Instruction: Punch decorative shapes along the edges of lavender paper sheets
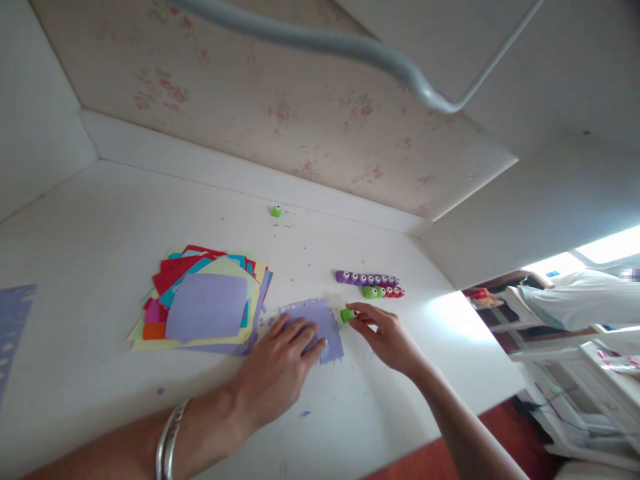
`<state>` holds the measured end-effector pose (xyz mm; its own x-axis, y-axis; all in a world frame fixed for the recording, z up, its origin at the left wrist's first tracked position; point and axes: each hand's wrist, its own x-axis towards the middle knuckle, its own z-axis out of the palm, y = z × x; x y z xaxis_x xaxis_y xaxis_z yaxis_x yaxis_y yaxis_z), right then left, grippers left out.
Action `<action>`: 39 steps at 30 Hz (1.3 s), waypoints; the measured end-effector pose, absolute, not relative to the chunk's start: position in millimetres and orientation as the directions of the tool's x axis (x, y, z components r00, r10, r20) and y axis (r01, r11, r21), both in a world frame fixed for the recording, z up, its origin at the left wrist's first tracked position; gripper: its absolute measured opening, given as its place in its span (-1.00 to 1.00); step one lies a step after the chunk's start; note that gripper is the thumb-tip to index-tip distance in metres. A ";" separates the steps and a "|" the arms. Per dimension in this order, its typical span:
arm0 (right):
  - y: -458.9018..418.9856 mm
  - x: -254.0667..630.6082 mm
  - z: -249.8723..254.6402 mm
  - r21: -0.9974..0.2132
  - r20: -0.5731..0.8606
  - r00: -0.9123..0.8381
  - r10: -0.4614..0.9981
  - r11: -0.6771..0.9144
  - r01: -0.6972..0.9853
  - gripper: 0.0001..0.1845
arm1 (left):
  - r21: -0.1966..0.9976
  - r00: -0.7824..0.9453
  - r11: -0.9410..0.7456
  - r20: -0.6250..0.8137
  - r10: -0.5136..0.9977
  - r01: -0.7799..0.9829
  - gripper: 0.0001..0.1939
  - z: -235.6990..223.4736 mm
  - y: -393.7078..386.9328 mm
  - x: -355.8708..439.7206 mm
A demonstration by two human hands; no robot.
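Observation:
My left hand [280,367] lies flat with fingers spread on a sheet of purple paper [327,333], whose top edge is notched with a row of small cut-outs. Just off the sheet's right edge, my right hand [387,333] pinches a small green craft paper punch [347,315] with a white button. Behind it stand a row of purple punches [367,278] and a shorter row of green and red punches [383,292]. Left of my left hand is a pile of coloured papers [210,300], a purple sheet on top.
Another green punch [276,211] stands near the back wall. Tiny purple paper scraps [305,414] are scattered over the white table [100,267]. At the left edge lies a cut purple sheet [15,320]. A grey bar [320,43] crosses overhead. A person [580,300] is at the far right.

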<state>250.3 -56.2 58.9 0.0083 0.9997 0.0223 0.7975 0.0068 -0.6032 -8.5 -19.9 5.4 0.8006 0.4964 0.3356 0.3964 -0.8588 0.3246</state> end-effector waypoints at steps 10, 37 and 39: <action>-63.7 245.1 56.3 -0.572 0.034 -0.037 0.999 0.050 0.819 -0.72 | 0.288 0.812 -0.881 0.357 0.462 0.374 -0.62 8.2 -18.1 -8.9; -60.0 241.9 61.5 -0.559 0.041 -0.053 0.998 0.067 0.826 -0.70 | 0.317 0.793 -0.870 0.375 0.481 0.378 -0.68 3.7 -19.9 -8.8; -60.3 241.9 62.0 -0.558 0.034 -0.054 0.998 0.064 0.828 -0.70 | 0.313 0.793 -0.871 0.376 0.479 0.378 -0.68 3.3 -20.0 -8.9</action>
